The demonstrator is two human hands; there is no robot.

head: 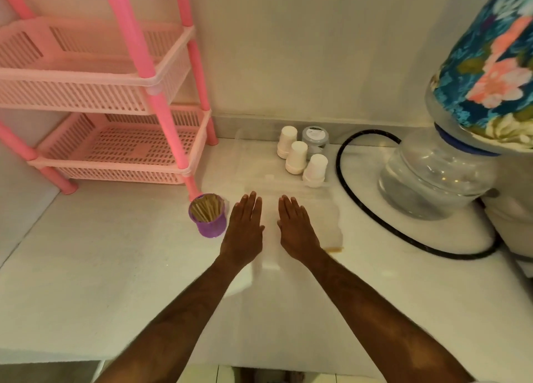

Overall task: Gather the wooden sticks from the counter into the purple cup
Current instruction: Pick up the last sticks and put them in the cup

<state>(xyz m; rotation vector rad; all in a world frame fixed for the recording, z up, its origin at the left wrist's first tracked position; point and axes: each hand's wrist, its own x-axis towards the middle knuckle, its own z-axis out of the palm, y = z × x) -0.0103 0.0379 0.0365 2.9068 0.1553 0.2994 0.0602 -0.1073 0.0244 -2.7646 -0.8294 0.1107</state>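
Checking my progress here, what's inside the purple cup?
The purple cup holds a bundle of wooden sticks standing on end. Their lower parts and the cup's bottom are hidden by its wall.

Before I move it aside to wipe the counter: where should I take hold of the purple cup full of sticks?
Grip the purple cup round its lower wall, below the rim, coming from its right side with the left hand, which lies flat beside it. It stands upright, and the wooden sticks fill its open mouth, so a hold from above would probably disturb them.
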